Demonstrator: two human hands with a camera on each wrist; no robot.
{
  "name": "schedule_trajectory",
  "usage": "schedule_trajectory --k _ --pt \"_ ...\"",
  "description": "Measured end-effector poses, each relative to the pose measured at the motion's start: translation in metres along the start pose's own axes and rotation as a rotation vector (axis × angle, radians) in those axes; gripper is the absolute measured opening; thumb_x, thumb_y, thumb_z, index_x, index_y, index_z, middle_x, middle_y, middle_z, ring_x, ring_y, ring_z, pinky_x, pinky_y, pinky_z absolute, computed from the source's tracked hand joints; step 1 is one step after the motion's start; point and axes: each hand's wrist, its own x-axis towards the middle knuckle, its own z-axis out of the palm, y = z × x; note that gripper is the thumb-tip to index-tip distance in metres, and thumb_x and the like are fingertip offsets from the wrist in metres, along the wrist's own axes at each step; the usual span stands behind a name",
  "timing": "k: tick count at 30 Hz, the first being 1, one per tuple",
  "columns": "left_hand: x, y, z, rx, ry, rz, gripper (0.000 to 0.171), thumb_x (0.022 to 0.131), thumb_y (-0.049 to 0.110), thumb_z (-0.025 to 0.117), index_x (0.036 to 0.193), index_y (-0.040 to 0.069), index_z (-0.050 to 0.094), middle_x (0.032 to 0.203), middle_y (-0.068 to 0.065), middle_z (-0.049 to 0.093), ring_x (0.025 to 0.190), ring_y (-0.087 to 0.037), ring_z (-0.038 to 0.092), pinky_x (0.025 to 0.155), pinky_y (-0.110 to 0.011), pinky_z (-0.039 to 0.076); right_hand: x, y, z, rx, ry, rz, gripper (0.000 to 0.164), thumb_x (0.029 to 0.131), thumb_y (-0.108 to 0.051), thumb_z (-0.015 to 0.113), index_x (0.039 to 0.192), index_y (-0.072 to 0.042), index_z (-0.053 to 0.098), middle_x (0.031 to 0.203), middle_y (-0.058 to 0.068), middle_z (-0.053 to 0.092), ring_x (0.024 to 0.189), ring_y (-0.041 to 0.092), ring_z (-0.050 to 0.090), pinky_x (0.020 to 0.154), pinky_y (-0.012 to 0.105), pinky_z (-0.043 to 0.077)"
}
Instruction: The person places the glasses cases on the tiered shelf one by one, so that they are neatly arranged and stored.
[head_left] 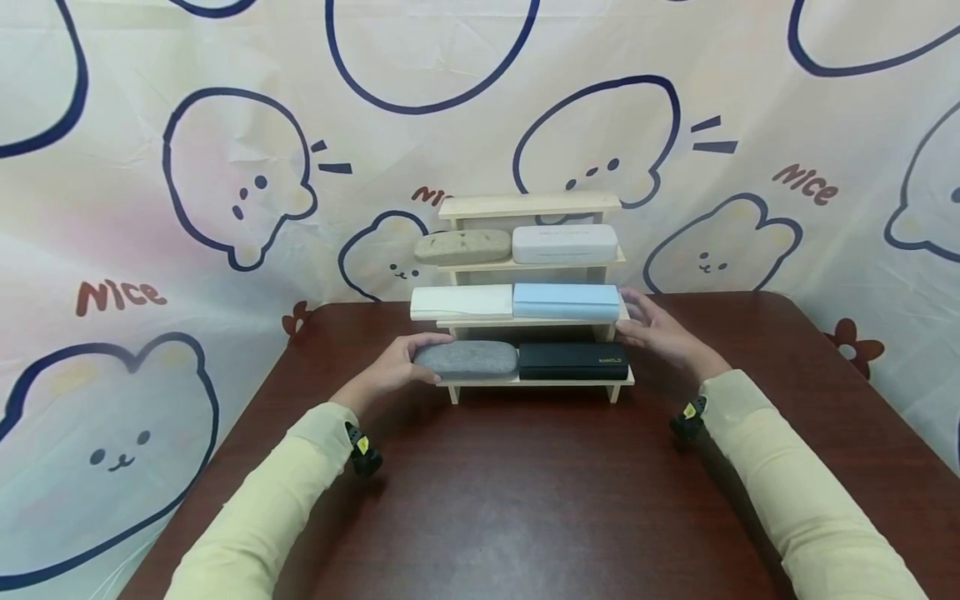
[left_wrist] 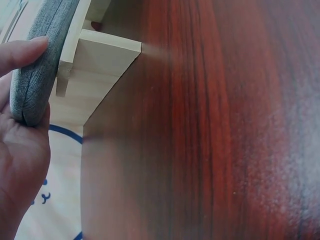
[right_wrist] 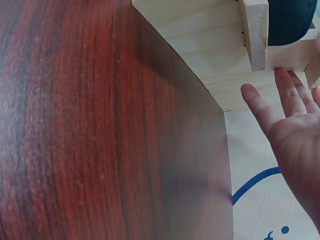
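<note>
My left hand (head_left: 393, 367) holds the left end of a grey fabric glasses case (head_left: 467, 360) on the lowest step of a wooden tiered rack (head_left: 536, 382). In the left wrist view, the thumb lies on the front of the case and the palm is at its end. Beside it on that step is a black glasses case (head_left: 573, 362). My right hand (head_left: 656, 329) is at the rack's right side, near a light blue case (head_left: 566, 302). The right wrist view shows its fingers (right_wrist: 287, 92) extended along the rack's side; whether they touch it I cannot tell.
A white case (head_left: 461, 302) sits left of the blue one. Above, a speckled beige case (head_left: 462, 247) and a white case (head_left: 565, 244) share a step, under a top board (head_left: 529, 203). The rack stands on a dark red-brown table (head_left: 510, 500) before a patterned curtain (head_left: 420, 150).
</note>
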Motion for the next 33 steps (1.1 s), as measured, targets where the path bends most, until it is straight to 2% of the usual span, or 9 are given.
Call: schedule_trajectory --k 10,14,17,20,27,33 --pt "0.001 0.001 -0.002 -0.024 -0.049 -0.004 0.063 0.079 -0.003 0.070 0.138 0.011 0.054 0.132 -0.011 0.049 0.114 -0.033 0.044 0.093 -0.043 0.042 0.000 0.002 -0.002 -0.037 0.001 -0.015 0.076 0.093 -0.036 0.065 0.153 -0.027 0.020 0.159 0.008 0.021 0.139 0.035 0.030 0.103 0.054 0.038" --pt "-0.006 0.019 0.001 -0.009 -0.067 0.008 0.064 0.079 -0.006 0.069 0.139 0.005 0.051 0.136 -0.014 0.043 0.115 -0.035 0.041 0.093 -0.043 0.040 0.000 0.001 -0.001 -0.016 0.006 -0.009 0.073 0.094 -0.033 0.065 0.152 -0.026 0.022 0.158 0.007 0.023 0.138 0.034 0.032 0.103 0.054 0.038" --pt "-0.012 0.033 0.002 0.007 -0.068 -0.009 0.063 0.079 -0.008 0.068 0.139 0.003 0.050 0.139 -0.015 0.040 0.116 -0.036 0.040 0.094 -0.045 0.039 0.000 0.001 0.000 -0.007 -0.002 -0.015 0.070 0.096 -0.030 0.063 0.152 -0.024 0.021 0.158 0.009 0.022 0.139 0.035 0.031 0.104 0.055 0.037" --pt "-0.012 0.033 0.002 0.018 -0.073 -0.019 0.063 0.079 -0.007 0.069 0.139 0.006 0.051 0.140 -0.014 0.039 0.117 -0.035 0.040 0.094 -0.045 0.039 -0.001 0.000 0.001 0.000 -0.006 -0.017 0.069 0.097 -0.027 0.061 0.152 -0.023 0.021 0.158 0.010 0.022 0.139 0.036 0.031 0.104 0.055 0.036" --pt "-0.002 0.006 -0.002 0.053 -0.041 0.003 0.067 0.080 0.000 0.074 0.141 0.008 0.050 0.141 -0.013 0.039 0.118 -0.035 0.039 0.095 -0.048 0.037 0.000 -0.002 0.000 -0.003 -0.019 -0.012 0.074 0.096 -0.029 0.063 0.154 -0.025 0.019 0.158 0.011 0.022 0.138 0.037 0.032 0.104 0.053 0.037" --pt "-0.001 0.003 -0.004 0.023 -0.016 0.022 0.063 0.081 0.006 0.077 0.139 0.012 0.053 0.138 -0.011 0.045 0.115 -0.033 0.043 0.094 -0.045 0.038 -0.002 -0.004 0.000 0.004 -0.006 0.003 0.078 0.094 -0.031 0.066 0.155 -0.024 0.019 0.158 0.013 0.023 0.137 0.037 0.034 0.104 0.052 0.038"
